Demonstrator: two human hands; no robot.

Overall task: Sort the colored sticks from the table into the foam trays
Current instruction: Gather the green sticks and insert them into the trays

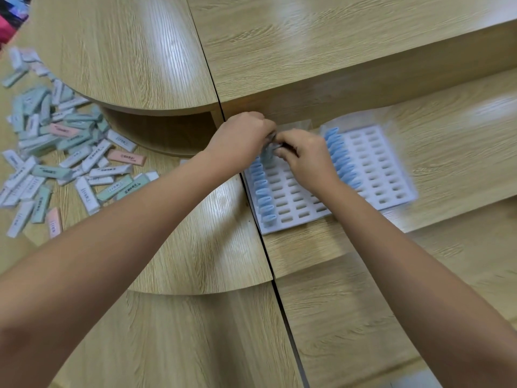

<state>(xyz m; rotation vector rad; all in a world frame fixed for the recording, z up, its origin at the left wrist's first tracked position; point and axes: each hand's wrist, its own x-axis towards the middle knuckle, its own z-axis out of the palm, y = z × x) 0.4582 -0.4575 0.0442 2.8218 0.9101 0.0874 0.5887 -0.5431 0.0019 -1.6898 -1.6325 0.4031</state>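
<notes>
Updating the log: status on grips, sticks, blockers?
Left grip, right grip pinch small blurred item over left foam tray. Blue sticks: one column per tray. Loose pile far left.

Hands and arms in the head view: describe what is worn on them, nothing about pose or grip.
The left hand and right hand are bare: no gloves, no ring visible, though blur hides fine detail. The left forearm and right forearm are uncovered to the frame's edge: no sleeve, watch or bracelet in sight.
</notes>
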